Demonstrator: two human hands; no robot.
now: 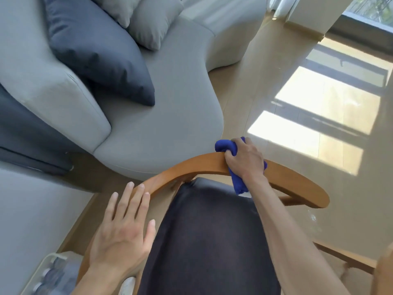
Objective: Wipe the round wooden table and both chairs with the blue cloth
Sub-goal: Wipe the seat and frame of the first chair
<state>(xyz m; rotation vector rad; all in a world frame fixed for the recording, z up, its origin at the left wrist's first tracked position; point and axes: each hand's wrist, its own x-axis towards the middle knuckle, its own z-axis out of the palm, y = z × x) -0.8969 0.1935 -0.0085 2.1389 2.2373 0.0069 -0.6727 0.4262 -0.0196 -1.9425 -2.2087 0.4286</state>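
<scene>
Sunlit floor point(276, 92); right hand point(244, 160) fingers grip blue cloth point(225, 145) on chair rail point(191, 167).

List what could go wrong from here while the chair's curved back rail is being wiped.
1. The blue cloth is bunched in the right hand, so little fabric may touch the wooden back rail; parts could go unwiped.
2. The cloth's loose tail hangs near the dark seat cushion and might drag over it.
3. The left hand lies flat with open fingers near the rail's left end; a firm wipe could shift the chair.
</scene>
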